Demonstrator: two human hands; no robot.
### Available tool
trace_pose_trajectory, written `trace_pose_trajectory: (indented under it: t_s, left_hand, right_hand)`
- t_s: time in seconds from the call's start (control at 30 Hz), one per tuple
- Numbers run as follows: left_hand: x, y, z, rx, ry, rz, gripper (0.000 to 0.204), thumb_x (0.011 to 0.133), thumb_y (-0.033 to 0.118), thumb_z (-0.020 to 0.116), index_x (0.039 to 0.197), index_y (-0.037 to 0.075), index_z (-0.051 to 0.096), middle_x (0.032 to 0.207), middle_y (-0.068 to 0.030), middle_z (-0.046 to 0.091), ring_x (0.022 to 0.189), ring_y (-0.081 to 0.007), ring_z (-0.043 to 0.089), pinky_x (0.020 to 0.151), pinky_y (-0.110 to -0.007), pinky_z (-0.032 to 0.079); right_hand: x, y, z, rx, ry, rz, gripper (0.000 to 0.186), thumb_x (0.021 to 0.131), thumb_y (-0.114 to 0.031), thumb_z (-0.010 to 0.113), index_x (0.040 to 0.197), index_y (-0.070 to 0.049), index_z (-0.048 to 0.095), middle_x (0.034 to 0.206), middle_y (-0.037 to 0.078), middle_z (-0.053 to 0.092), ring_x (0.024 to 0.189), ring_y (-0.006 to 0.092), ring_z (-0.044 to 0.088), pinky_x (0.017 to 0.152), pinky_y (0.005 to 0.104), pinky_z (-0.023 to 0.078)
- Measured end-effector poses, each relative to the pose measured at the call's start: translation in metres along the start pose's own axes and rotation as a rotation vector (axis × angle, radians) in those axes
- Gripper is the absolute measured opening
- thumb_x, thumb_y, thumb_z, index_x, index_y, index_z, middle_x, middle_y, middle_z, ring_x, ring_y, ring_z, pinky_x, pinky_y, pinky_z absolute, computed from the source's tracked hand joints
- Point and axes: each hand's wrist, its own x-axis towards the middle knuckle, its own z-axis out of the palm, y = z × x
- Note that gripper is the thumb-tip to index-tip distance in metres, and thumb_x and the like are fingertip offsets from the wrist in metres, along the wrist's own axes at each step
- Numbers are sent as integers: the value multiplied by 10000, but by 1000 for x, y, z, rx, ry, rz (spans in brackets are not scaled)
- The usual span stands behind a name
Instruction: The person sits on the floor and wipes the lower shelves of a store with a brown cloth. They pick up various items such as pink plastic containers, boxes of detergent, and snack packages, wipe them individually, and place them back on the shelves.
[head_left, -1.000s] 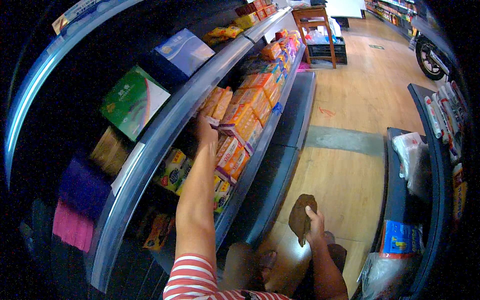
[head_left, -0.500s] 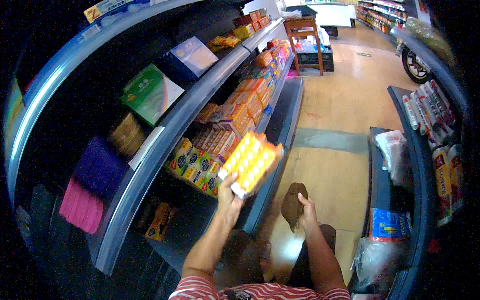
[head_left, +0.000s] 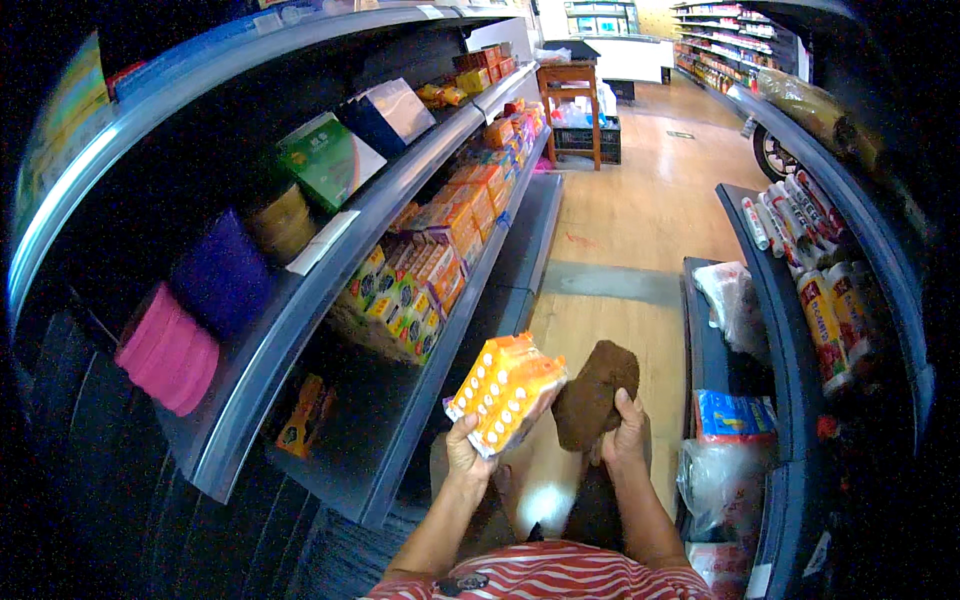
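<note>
My left hand is closed around the lower left end of an orange, yellow and white wrapped pack, thumb on its near edge. The pack is tilted, with rows of pale oval shapes on the side turned up. A brown cloth is gripped at its right edge by my right hand, thumb on top. The cloth hangs over the aisle just right of the pack, their edges close together; I cannot tell whether they touch. On the lower left shelf, several stacked yellow-green packs stand beside orange boxes.
Shelving runs along my left, holding a pink bundle, a purple bundle and a green box. To the right, another rack carries rolls and bagged goods. A wooden stool stands farther down the aisle.
My left hand has lowered the pack away from the shelf, bringing it toward the cloth. My right hand still holds the cloth, which now appears broader. The view has shifted.
</note>
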Motion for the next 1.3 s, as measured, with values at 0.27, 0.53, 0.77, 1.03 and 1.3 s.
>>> trace_pose_trajectory:
  t_s: [0.27, 0.53, 0.77, 1.03, 1.3]
  left_hand:
    - [-23, -4, 7, -165, -2, -51, 565, 663, 145, 603, 1163, 48, 357, 1123, -126, 458, 1043, -258, 429, 908, -422, 313]
    - [-39, -9, -8, -67, 95, -54, 538, 681, 182, 586, 1156, 54, 367, 1108, -121, 468, 1010, -252, 453, 869, -416, 353]
    - [-42, -11, 3, 64, -38, -23, 640, 630, 178, 620, 1177, 34, 320, 1125, -139, 449, 1025, -281, 447, 873, -421, 367]
    - [-44, -1, 3, 73, -40, 72, 684, 624, 123, 655, 1187, 13, 283, 1156, -145, 409, 1048, -272, 428, 881, -403, 364]
    - [-43, 5, 6, 187, -22, 124, 728, 570, 149, 674, 1178, 8, 299, 1138, -142, 424, 1032, -292, 436, 870, -431, 371]
  right_hand:
    - [-58, 40, 18, -1038, -274, -615, 513, 576, -171, 691, 1007, 6, 477, 928, 166, 508, 818, 293, 512, 712, 391, 412]
    - [-62, 40, 45, -1190, -198, -777, 460, 624, -168, 650, 1000, 29, 472, 908, 182, 503, 811, 312, 502, 708, 385, 407]
    - [-43, 12, 55, -542, -46, -379, 351, 720, -130, 588, 1014, 4, 451, 911, 72, 535, 822, 150, 512, 752, 283, 407]
    - [-44, 14, 49, -351, -28, -206, 334, 755, -172, 549, 1025, 2, 461, 950, 68, 524, 847, 158, 508, 772, 281, 398]
    - [-43, 20, 41, -190, -17, -15, 334, 766, -181, 534, 1034, 1, 452, 965, 79, 526, 862, 175, 514, 778, 300, 402]
